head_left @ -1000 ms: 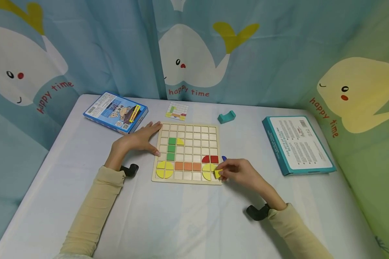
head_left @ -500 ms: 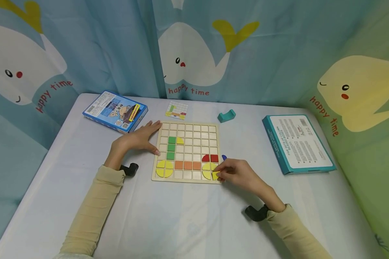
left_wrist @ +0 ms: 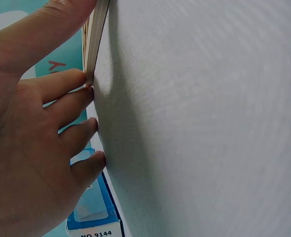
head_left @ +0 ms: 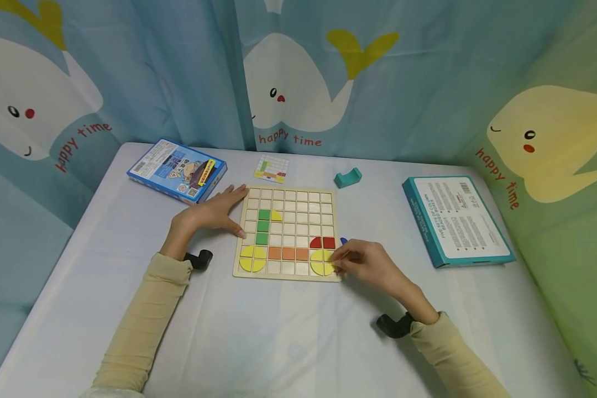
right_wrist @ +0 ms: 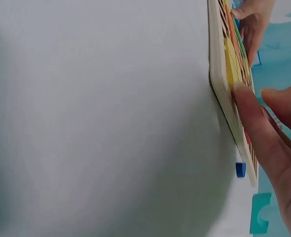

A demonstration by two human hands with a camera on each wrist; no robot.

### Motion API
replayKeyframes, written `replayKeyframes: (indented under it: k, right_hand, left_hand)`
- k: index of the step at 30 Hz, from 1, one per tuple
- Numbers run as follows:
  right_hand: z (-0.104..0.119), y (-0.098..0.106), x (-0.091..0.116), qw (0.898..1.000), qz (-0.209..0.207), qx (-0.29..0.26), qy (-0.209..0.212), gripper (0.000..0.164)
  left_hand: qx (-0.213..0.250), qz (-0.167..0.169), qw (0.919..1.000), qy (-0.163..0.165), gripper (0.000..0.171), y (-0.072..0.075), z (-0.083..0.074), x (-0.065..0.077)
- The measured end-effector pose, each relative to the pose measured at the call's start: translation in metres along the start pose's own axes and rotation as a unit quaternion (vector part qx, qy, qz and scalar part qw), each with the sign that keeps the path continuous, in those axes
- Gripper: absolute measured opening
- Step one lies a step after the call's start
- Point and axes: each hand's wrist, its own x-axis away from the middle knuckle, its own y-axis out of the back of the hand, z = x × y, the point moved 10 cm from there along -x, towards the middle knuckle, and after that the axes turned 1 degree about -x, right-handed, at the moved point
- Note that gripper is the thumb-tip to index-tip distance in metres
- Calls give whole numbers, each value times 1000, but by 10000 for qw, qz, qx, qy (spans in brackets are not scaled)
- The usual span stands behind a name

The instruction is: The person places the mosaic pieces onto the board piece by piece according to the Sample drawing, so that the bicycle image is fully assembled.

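A wooden grid board (head_left: pixel 286 278) lies flat on the table. Along its left edge, my left hand (head_left: pixel 206 217) rests with thumb and fingers spread. At the lower right corner, my right hand (head_left: pixel 368 266) touches a yellow quarter-circle tile (head_left: pixel 328 268) with a fingertip; the tile lies in its cell, completing a yellow disc. In the right wrist view, thumb and finger stand apart. Another yellow disc (head_left: pixel 252 258) fills the lower left. Between them sit three orange squares (head_left: pixel 288 254). Three green squares (head_left: pixel 262 226), a single yellow quarter (head_left: pixel 276 215) and two red tiles (head_left: pixel 323 242) also occupy cells.
A blue piece (head_left: pixel 344 240) lies just off the board's right edge, partly behind the right hand. Behind the board are a pattern card (head_left: pixel 271 169) and a teal curved holder (head_left: pixel 348 177). A blue box (head_left: pixel 178 171) stands left, a teal box (head_left: pixel 460 221) right.
The yellow quarter tile, earlier tilted in the right hand's fingers at the lower right corner, now lies flat in its cell. The left hand has stayed put.
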Motion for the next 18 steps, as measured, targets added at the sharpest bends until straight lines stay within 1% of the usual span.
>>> replayKeyframes:
  k: [6,10,15,18]
  right_hand:
    - [-12,22,-8,9971,-575,461,-197,16]
    - [-23,33,-14,9942,-778,661,-351,17]
    - [-32,38,-19,9914,-844,816,-580,18]
    - [-35,37,-22,9904,-745,919,-721,20]
  left_hand:
    - [-16,-2,10000,28,115,0,1,0]
    - [-17,-8,10000,20,115,0,2,0]
    - [-9,2,10000,-4,115,0,2,0]
    - [20,-6,10000,-31,115,0,0,1]
